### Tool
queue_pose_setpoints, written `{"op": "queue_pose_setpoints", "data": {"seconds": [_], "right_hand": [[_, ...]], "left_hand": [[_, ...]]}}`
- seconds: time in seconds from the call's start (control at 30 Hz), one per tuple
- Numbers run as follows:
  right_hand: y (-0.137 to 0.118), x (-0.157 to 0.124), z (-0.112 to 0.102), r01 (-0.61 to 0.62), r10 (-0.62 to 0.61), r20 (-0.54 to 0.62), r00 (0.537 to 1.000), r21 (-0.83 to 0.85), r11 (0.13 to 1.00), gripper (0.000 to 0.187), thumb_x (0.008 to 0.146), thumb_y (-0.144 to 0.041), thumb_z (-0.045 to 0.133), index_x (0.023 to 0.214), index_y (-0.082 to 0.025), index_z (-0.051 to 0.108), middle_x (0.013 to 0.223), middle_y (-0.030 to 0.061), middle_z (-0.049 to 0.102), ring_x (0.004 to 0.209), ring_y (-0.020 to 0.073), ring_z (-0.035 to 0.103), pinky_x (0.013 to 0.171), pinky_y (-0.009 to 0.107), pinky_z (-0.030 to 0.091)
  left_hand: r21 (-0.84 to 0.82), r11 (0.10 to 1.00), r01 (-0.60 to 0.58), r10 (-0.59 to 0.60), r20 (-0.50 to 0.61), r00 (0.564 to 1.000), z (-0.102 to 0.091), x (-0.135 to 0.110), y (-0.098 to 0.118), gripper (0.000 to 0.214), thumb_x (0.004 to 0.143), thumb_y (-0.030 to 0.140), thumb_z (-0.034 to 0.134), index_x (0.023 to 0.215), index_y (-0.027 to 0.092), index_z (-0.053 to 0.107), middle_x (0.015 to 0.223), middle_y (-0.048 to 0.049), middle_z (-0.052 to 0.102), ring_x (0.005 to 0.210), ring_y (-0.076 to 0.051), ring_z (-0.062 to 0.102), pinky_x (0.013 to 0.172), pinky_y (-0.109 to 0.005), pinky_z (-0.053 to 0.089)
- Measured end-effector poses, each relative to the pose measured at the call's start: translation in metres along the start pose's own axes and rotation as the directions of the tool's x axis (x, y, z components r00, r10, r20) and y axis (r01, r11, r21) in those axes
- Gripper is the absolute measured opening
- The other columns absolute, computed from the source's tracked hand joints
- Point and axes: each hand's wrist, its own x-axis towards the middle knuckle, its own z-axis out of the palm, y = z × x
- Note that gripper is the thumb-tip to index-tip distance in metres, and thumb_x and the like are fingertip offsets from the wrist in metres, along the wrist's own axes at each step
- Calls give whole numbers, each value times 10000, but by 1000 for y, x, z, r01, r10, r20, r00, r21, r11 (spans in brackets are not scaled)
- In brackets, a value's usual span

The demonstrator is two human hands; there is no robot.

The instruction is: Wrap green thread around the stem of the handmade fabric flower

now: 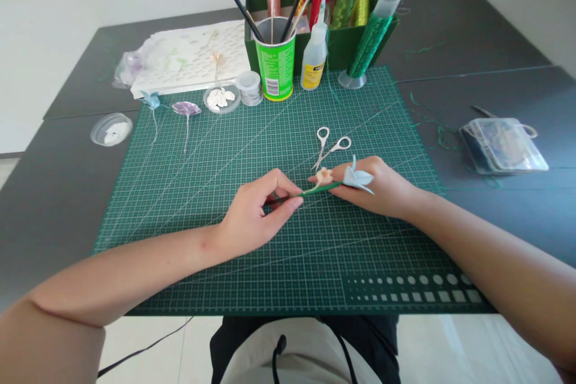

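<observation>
My left hand (pixel 258 211) pinches a green-wrapped stem (pixel 321 188) between thumb and fingertips, with its darker end running back into the palm. On that stem sit a small peach flower (pixel 323 176) and, at the right tip, a pale blue artificial flower (pixel 357 178). My right hand (pixel 375 187) is around the flower end, its fingers reaching left behind the blooms and closed at the stem; the blooms partly hide the grip. Just beyond the hands, small white-handled scissors (pixel 331 147) lie with their blades apart on the green cutting mat (pixel 216 174).
At the back stand a green can (pixel 276 69) of tools, a glue bottle (pixel 314 57), a teal ribbon spool (pixel 374 36) and a dark green box (pixel 252 3) of spools. Finished-looking blue (pixel 152 100) and purple flowers (pixel 186 108) lie left. A plastic case (pixel 506 144) sits right.
</observation>
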Motion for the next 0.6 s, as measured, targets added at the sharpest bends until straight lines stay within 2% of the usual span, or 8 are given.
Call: {"op": "queue_pose_setpoints", "data": {"seconds": [0.07,0.17,0.33,0.47,0.6], "right_hand": [[-3,-1,1,2,-1,13,1000,-23,1000,251,1010,-245,564,1039,-196,809,967,43,829,819,175,786,695,248,565],[-11,-1,1,34,-37,64,997,46,998,248,1018,-229,562,1088,-182,795,1043,47,823,875,174,789,729,246,573],[-24,0,-6,27,-48,165,985,131,991,217,988,-192,598,1021,-178,813,912,45,826,720,144,756,659,233,543],[-38,-1,-12,48,-126,243,962,301,952,203,974,-177,619,1001,-164,819,830,49,815,608,114,700,574,220,493],[-53,-6,-21,100,-195,159,968,468,878,202,975,-170,629,1073,-117,797,809,59,814,531,80,656,487,203,442]], "left_hand": [[-31,996,81,-83,-77,994,-1,3,-3,54,961,235,655,957,211,608,721,35,542,618,-100,522,578,-235,447],[-80,984,157,-167,-141,976,-4,10,-7,91,939,253,673,925,214,592,694,42,511,613,-104,491,581,-243,417],[-66,977,203,-212,-167,963,-7,17,-13,101,921,267,678,913,206,598,700,43,519,618,-102,485,582,-239,405],[50,971,236,-226,-145,963,-8,17,-17,84,929,264,665,922,200,612,708,45,546,623,-97,495,580,-231,405],[174,963,205,-203,-28,979,-7,17,-15,45,932,217,656,912,196,622,728,53,603,617,-83,531,581,-213,422]]}}
